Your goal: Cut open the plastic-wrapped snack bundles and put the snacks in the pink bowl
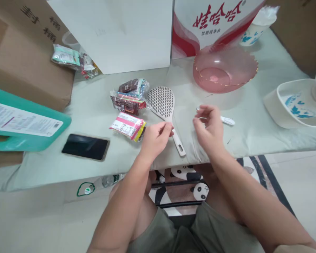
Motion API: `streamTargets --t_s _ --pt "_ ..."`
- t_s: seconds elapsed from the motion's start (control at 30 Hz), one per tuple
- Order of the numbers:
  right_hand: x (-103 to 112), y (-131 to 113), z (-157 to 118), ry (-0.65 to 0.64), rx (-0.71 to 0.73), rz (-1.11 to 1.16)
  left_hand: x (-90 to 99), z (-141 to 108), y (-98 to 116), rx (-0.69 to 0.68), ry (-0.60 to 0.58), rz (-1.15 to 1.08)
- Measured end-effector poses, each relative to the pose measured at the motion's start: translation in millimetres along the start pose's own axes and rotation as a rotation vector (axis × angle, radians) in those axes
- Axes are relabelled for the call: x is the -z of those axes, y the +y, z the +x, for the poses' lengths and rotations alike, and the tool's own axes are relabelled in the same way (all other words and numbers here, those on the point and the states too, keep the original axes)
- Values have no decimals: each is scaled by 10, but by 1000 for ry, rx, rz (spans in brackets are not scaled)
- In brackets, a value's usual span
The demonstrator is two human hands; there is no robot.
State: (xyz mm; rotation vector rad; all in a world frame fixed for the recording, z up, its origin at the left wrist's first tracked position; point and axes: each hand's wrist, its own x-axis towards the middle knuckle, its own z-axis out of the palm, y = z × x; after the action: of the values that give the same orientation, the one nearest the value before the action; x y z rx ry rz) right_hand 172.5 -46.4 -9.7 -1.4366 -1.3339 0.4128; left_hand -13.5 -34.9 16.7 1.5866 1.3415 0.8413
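My left hand has its thumb and fingers pinched together over the handle of a grey perforated skimmer; what is in the pinch, if anything, is too small to make out. The skimmer lies flat, its slotted handle end towards me. To the right, my right hand is half curled, with thumb and fingertips apart and slightly blurred. Behind it on the cloth lies a slim white utensil, partly covered by the hand. Left of the skimmer are a pink-and-white snack packet and dark cocoa packets.
A pink translucent bowl stands behind my right hand, with a white floral basin at far right. A phone and a green jug are on the left. White board and cartons line the back.
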Motion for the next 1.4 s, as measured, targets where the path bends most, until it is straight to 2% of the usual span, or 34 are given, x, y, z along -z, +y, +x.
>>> streamTargets --t_s 0.07,0.17,0.27,0.37,0.43,0.53,0.6,0.67,0.83,0.9,0.97,1.03,1.1,1.17,1.23,1.4 --pt "44 90 222 108 -30 -101 -45 10 -27 -11 -33 90" --pt "87 248 495 76 -99 -281 -141 45 6 -52 -64 154" --pt "59 457 635 93 -226 -331 -223 91 64 -56 -105 163" --pt "50 679 715 141 -180 -374 -269 131 85 -51 -115 173" --pt "81 773 751 105 -141 -394 -281 147 81 -49 -104 180" --pt "104 738 714 64 -101 -391 -267 152 78 -61 -72 189" --pt "57 590 591 28 -52 -348 -229 147 89 -104 0 198" --pt "-32 383 411 -43 28 -281 -160 138 103 -162 123 210" --pt "-254 -30 47 -210 179 -191 157 86 53 -235 463 244" --pt "-324 -93 -8 -268 201 -169 314 48 -7 -187 610 314" --pt "-391 -119 -33 -315 203 -154 448 4 -73 -41 698 436" --pt "-456 -132 -47 -334 197 -144 539 -41 -133 143 660 574" --pt "-515 -144 -59 -336 198 -138 587 -81 -187 246 520 684" --pt "-561 -154 -71 -333 201 -136 611 -107 -235 236 383 746" --pt "-588 -155 -80 -336 200 -143 632 -115 -276 208 308 758" --pt "-595 -119 -77 -364 156 -168 673 -117 -334 193 352 719"
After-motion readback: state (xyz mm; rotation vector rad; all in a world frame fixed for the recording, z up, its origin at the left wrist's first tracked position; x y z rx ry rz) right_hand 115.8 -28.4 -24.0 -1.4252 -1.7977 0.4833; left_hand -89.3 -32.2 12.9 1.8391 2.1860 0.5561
